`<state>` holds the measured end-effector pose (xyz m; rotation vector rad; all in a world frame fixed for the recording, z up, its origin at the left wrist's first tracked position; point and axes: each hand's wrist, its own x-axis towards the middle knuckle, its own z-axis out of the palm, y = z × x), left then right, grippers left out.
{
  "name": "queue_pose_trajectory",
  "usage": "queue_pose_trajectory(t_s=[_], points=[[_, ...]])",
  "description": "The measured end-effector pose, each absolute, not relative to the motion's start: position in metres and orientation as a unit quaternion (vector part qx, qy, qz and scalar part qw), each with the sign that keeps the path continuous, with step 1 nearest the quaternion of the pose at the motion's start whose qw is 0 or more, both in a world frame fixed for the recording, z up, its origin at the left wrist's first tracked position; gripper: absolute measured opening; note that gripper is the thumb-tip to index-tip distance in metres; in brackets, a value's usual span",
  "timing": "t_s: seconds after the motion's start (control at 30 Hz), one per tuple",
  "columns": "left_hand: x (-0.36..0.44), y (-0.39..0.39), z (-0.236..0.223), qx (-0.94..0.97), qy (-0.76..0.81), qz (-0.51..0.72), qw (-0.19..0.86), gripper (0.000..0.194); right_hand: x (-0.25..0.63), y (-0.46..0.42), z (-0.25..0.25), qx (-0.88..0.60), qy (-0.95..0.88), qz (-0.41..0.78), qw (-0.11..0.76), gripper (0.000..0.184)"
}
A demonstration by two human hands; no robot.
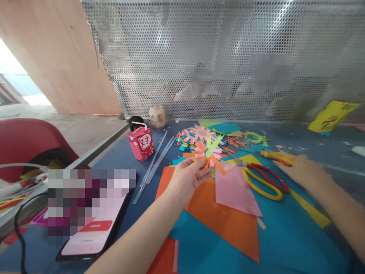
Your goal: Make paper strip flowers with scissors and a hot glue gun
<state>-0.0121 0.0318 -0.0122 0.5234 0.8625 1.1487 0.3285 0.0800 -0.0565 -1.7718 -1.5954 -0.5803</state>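
Observation:
My left hand [188, 177] is closed, pinching a small paper flower [210, 155] made of orange, pink and green strips. At the right, my right hand [300, 169] is wrapped round a yellow-orange glue gun [278, 156]; the hand is a little blurred and part of the tool is hidden. Between the hands lie scissors [265, 182] with one yellow and one red handle loop. Under the left hand are an orange paper sheet [225, 224] and a pink sheet [236, 190]. Just beyond it sits a pile of fringed paper flowers [196, 135].
A red drink carton [140, 144] with a straw and several clear glue sticks [154, 167] stand or lie left. A phone [94, 232] lies nearer. Paper scraps [242, 140] spread toward the perforated metal panel [171, 57]. A yellow packet [330, 116] is far right.

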Motion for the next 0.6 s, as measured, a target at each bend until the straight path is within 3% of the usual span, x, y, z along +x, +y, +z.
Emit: queue_pose_trajectory(t_s=[0.2, 0.37, 0.6], points=[[-0.011, 0.028, -0.010, 0.251, 0.402, 0.513, 0.715, 0.010, 0.267, 0.052, -0.041, -0.520, -0.748, -0.256, 0.323, 0.012], [-0.010, 0.024, -0.010, 0.272, 0.372, 0.483, 0.745, 0.011, 0.207, 0.037, -0.029, -0.322, -0.855, -0.251, 0.320, 0.028], [-0.008, 0.023, -0.012, 0.303, 0.381, 0.479, 0.731, 0.015, 0.192, 0.036, -0.025, -0.248, -0.880, -0.185, 0.361, 0.021]])
